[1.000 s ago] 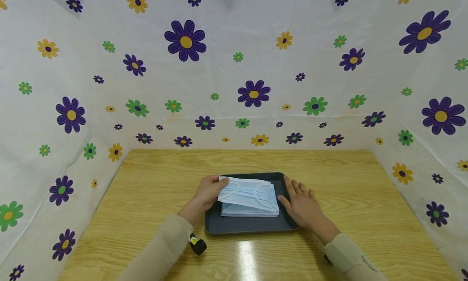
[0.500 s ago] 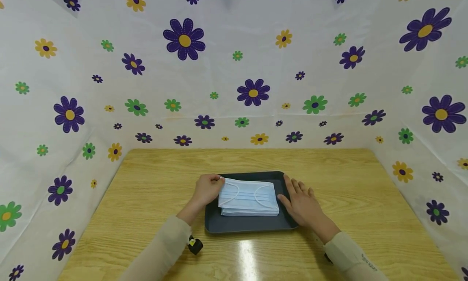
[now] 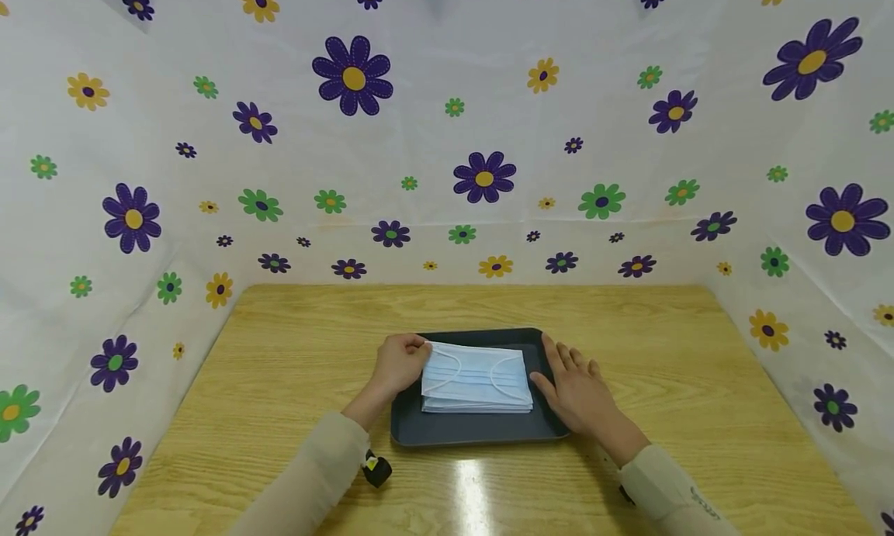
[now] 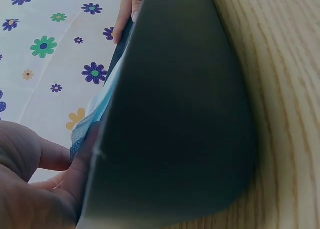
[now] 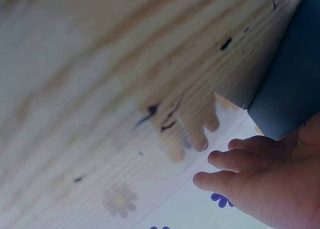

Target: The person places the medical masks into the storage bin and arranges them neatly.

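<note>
A stack of light blue face masks (image 3: 476, 405) lies in a dark grey tray (image 3: 482, 431). On top of it is one mask (image 3: 478, 371) with its white ear loops showing. My left hand (image 3: 401, 363) pinches that mask at its upper left corner, over the tray's left rim. In the left wrist view, the thumb and a finger of the left hand (image 4: 37, 176) close on the mask's edge (image 4: 85, 129) beside the tray wall (image 4: 175, 104). My right hand (image 3: 585, 389) rests along the tray's right rim, its fingers extended. The right wrist view shows those fingers (image 5: 232, 161) straight and holding nothing.
The tray sits on a glossy wooden table (image 3: 300, 319). A white cloth with printed flowers (image 3: 426, 148) encloses the table's back and sides. A black device (image 3: 377, 469) is at the left wrist.
The top mask, tilted up at its left end a second ago, has come down nearly flat on the stack and shifted slightly right with my left hand. The right hand stays still.
</note>
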`<state>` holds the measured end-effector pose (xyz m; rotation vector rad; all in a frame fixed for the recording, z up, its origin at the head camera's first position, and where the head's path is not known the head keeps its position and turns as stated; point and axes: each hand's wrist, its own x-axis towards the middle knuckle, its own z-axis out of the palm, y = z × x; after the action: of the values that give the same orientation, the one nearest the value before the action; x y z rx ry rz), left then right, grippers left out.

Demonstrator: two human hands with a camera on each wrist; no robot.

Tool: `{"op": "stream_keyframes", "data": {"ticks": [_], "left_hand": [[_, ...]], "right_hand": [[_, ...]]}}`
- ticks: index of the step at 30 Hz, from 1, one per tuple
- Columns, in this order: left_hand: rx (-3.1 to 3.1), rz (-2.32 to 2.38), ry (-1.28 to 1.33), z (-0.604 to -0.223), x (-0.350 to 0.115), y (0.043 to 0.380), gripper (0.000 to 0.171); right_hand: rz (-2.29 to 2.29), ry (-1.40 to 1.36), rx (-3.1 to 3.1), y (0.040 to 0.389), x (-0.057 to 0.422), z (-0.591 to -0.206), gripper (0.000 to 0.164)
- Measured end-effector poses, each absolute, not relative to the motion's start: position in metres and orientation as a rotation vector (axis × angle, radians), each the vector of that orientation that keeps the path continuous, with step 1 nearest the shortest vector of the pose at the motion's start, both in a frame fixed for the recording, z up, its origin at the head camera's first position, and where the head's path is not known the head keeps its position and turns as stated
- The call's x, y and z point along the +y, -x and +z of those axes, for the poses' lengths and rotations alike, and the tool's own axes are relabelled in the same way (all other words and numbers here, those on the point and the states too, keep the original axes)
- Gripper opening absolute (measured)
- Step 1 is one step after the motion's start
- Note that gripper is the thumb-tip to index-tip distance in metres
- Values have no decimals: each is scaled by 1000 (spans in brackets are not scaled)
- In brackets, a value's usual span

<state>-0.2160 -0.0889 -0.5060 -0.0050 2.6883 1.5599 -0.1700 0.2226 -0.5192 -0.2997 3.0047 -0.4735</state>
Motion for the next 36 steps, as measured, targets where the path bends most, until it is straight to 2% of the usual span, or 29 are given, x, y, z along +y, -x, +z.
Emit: {"op": "stream_keyframes", "data": {"ticks": [24,36], "left_hand": [[2659,1591,117,-503,-84,212,20],[2781,1482,-45,-504,-85,212,16]], "right_hand": [[-460,284,2998,171,221,-516,75],[-475,313,2994,169,222,-515,75]]}}
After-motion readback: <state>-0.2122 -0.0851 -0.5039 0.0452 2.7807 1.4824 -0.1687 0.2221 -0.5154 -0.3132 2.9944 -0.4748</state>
